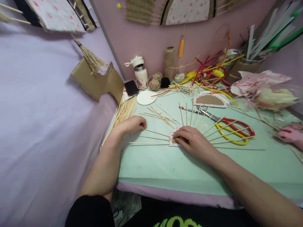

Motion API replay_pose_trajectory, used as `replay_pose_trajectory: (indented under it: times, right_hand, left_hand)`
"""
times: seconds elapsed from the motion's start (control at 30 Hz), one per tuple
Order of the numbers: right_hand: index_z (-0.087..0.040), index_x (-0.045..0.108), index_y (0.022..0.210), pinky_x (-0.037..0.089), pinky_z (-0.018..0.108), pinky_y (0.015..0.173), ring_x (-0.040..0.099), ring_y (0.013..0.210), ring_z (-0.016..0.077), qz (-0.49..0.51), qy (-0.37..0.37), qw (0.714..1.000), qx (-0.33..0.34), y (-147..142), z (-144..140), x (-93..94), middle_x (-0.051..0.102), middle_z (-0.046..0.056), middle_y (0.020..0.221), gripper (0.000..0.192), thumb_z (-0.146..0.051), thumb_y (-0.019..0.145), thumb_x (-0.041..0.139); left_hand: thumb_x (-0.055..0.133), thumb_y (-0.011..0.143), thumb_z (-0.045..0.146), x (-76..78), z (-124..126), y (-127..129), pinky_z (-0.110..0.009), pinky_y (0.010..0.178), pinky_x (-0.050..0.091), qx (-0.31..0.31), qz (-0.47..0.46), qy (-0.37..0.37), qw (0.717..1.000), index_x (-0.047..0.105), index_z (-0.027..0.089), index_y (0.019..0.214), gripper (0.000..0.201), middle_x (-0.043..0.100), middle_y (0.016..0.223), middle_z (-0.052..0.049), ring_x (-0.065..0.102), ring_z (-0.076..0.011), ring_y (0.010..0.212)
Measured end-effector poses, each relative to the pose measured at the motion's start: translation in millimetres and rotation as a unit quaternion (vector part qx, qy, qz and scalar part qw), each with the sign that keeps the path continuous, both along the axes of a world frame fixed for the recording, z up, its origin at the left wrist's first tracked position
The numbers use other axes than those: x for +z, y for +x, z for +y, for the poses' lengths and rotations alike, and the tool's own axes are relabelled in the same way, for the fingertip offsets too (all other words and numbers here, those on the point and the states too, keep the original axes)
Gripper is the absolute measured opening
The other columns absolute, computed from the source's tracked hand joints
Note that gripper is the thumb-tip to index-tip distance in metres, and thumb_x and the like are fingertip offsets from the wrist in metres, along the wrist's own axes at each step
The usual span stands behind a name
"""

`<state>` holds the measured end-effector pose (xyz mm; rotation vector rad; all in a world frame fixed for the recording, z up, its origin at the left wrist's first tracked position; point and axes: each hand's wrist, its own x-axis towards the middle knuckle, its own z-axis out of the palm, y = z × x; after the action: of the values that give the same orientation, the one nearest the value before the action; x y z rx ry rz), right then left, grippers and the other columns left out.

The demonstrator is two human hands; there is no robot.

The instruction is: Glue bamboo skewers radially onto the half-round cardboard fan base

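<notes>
A small half-round cardboard piece [170,142] with a pink-spotted fabric edge lies flat on the table. Thin wooden sticks [151,144] fan out from it on both sides and at the top. My left hand [136,123] is closed in a pinch at the outer end of one wooden stick on the left of the fan. Over the half-round piece, the fingers of my right hand [193,138] are bent and pressed together, gripping it near the sticks' inner ends. Those fingers hide most of its middle.
Scissors [233,126] with red and yellow handles lie beneath the right-hand sticks. A larger half-round piece [209,100] and a white disc [146,97] lie behind. Loose sticks [125,112] are heaped at left. An open bottle [141,77] and twine [169,64] stand at the wall.
</notes>
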<state>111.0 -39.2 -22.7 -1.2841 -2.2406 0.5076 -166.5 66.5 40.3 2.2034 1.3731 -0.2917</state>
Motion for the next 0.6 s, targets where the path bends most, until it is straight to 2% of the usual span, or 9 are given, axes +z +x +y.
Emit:
replay_pose_trajectory:
  times: [0.3, 0.6]
  right_hand:
    - [-0.022, 0.072, 0.1, 0.047, 0.039, 0.085, 0.064, 0.098, 0.0239, -0.003, -0.002, 1.0, 0.004, -0.5, 0.3, 0.4, 0.072, 0.009, 0.102, 0.019, -0.022, 0.096, 0.053]
    - [-0.022, 0.071, 0.1, 0.048, 0.04, 0.086, 0.064, 0.099, 0.0243, 0.001, 0.003, 1.0, 0.005, 0.0, 0.3, -0.8, 0.072, 0.009, 0.103, 0.02, -0.023, 0.097, 0.052]
  left_hand:
    - [0.055, 0.073, 0.023, 5.0, 2.1, -6.9, -0.023, 0.068, 0.047, -0.006, -0.026, 0.002, 1.0, 0.07, 0.02, 0.086, 0.021, 0.072, 0.09, -0.001, 0.063, -0.0162, 0.082]
    - [0.053, 0.072, 0.023, -5.6, 7.4, -11.0, -0.023, 0.067, 0.046, -0.014, -0.017, -0.016, 1.0, 0.072, 0.021, 0.087, 0.023, 0.073, 0.091, -0.001, 0.064, -0.0169, 0.082]
